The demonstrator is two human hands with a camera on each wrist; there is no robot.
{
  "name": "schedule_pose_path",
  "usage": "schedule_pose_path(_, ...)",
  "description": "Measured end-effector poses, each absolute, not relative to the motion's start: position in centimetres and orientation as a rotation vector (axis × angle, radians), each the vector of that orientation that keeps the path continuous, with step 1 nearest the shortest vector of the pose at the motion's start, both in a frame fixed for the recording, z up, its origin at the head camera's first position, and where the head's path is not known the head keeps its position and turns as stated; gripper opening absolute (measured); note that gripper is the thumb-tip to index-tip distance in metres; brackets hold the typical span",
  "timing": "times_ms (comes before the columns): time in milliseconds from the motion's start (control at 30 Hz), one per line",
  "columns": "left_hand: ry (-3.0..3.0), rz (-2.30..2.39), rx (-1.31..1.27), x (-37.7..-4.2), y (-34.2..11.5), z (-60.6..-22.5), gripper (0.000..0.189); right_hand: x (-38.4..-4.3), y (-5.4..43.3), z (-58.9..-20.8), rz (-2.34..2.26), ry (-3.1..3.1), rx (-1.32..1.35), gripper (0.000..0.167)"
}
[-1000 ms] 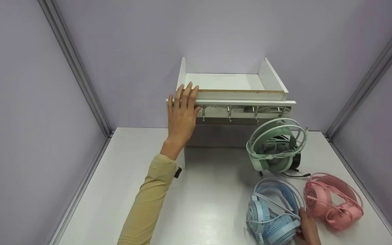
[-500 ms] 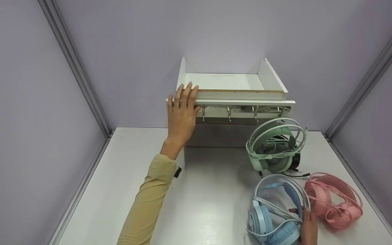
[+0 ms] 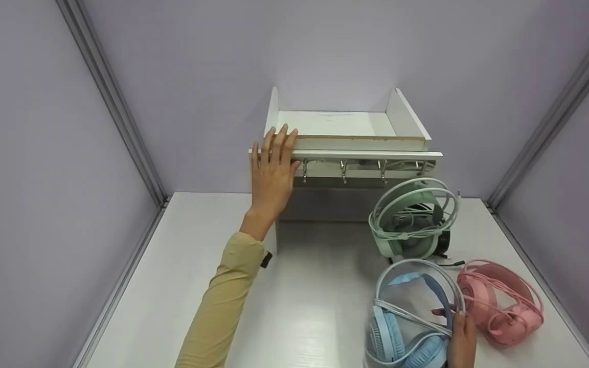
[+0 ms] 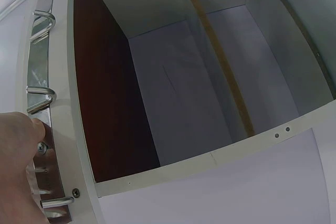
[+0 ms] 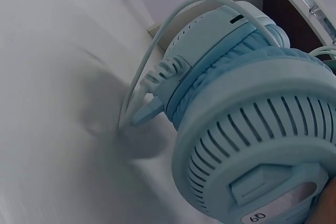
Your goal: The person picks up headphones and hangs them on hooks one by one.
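My left hand (image 3: 272,176) rests on the left front of a white shelf unit (image 3: 361,143), its fingers straight over the upper edge. In the left wrist view its thumb lies against the metal hook rail (image 4: 38,65). At lower right, my right hand (image 3: 462,338) grips the headband side of light-blue headphones (image 3: 387,332), whose cable is looped around them. Their slotted ear cup (image 5: 257,129) fills much of the right wrist view, above the white table. Green headphones (image 3: 417,240) hang at the rail's right end, with black ones (image 3: 446,241) partly hidden behind them.
Pink headphones (image 3: 509,317) lie on the table to the right of my right hand. Several metal hooks (image 3: 344,171) line the shelf front. A black cable end (image 3: 453,264) lies near the green headphones. Grey walls (image 3: 95,204) enclose the table.
My right hand has lifted the blue headphones slightly and turned them more upright, their headband rising toward the shelf. The left hand stays in place on the shelf.
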State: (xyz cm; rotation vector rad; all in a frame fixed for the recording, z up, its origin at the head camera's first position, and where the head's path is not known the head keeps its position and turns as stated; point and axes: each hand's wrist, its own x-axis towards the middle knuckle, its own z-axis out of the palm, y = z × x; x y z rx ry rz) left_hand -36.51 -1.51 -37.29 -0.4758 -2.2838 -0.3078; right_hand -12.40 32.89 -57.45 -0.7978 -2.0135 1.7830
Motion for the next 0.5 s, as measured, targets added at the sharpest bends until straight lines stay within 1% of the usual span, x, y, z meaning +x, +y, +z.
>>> schedule_pose_path(100, -2.291, -0.321, -0.480, -36.4, -1.5, -37.3, 0.059, -12.3, 32.7, -57.0, 1.791, -1.995, -0.770, 0.047)
schedule_pose_path(300, -2.298, -0.328, -0.479, -36.3, -1.6, -37.2, 0.059, -12.1, 32.1, -55.8, 1.942, -1.827, -0.684, 0.032)
schedule_pose_path(500, -2.288, -0.318, -0.476, -36.3, -1.5, -37.1, 0.059, -12.3, 31.6, -54.5, 1.945, -1.816, -0.641, 0.031)
